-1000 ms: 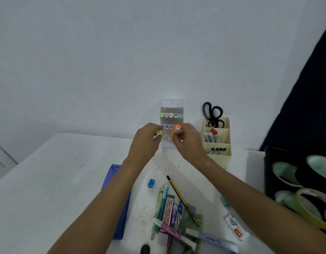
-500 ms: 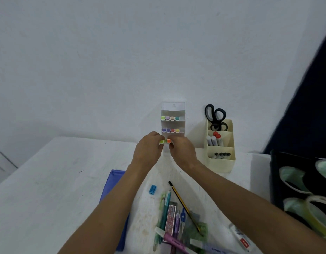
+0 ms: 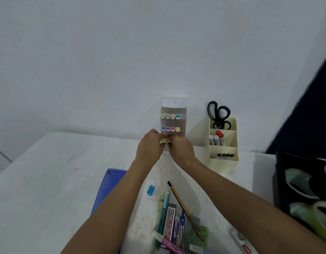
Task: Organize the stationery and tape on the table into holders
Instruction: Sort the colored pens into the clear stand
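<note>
Clear tiered marker holder [image 3: 174, 114] stands against the wall at the table's [image 3: 48, 180] far edge: upper tier four capped markers, middle tier four. At the lowest tier, left hand [image 3: 149, 149] pinches a green-capped marker [image 3: 162, 140]; right hand [image 3: 180, 149] pinches an orange-capped marker [image 3: 168, 140]; the two caps sit side by side, touching. Cream desk organizer [image 3: 223, 162], just right of the holder: black scissors [image 3: 218, 115] in the rear compartment, glue sticks [image 3: 216, 139] in the middle, dark-capped pens in front. Black tray [image 3: 281, 180] at right edge holds tape rolls [image 3: 301, 182]. Near the table's front: loose pens and markers, a yellow-black pencil [image 3: 184, 209], blue sharpener [image 3: 151, 190], blue folder [image 3: 108, 189].
</note>
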